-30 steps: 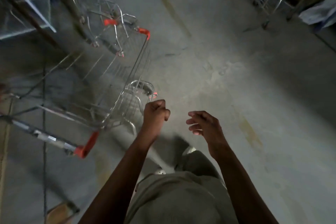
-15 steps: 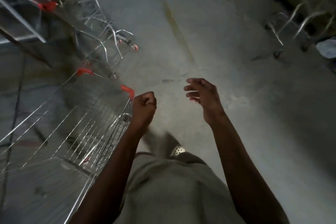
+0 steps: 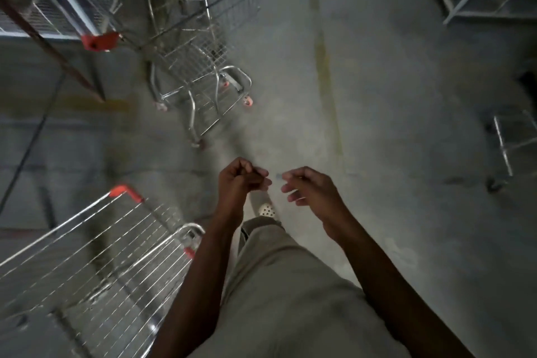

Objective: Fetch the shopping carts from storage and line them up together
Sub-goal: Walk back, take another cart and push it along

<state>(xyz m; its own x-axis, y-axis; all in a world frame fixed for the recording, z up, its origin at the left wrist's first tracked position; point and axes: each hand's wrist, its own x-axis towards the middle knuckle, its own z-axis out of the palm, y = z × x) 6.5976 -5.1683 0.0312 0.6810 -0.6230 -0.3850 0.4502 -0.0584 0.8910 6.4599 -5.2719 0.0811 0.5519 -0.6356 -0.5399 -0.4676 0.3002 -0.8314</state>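
A wire shopping cart (image 3: 96, 259) with red corner caps stands at my lower left, close beside my left arm. Two more silver carts (image 3: 197, 46) with red caps stand nested at the upper left, their wheels on the concrete. My left hand (image 3: 239, 180) is curled into a loose fist in mid-frame, holding nothing and touching no cart. My right hand (image 3: 312, 192) hangs just right of it, fingers loosely bent and apart, also with nothing in it. Both hands hover above the floor in front of my legs.
A metal rack (image 3: 479, 0) stands at the upper right and a wheeled metal frame (image 3: 507, 148) at the right edge. A blue-edged wire shelf (image 3: 58, 3) fills the upper left. Bare concrete floor (image 3: 363, 96) runs up the middle.
The view has shifted forward: the near cart slid down and left, away from my left hand, and the nested carts came closer. My hands drew nearer to each other.
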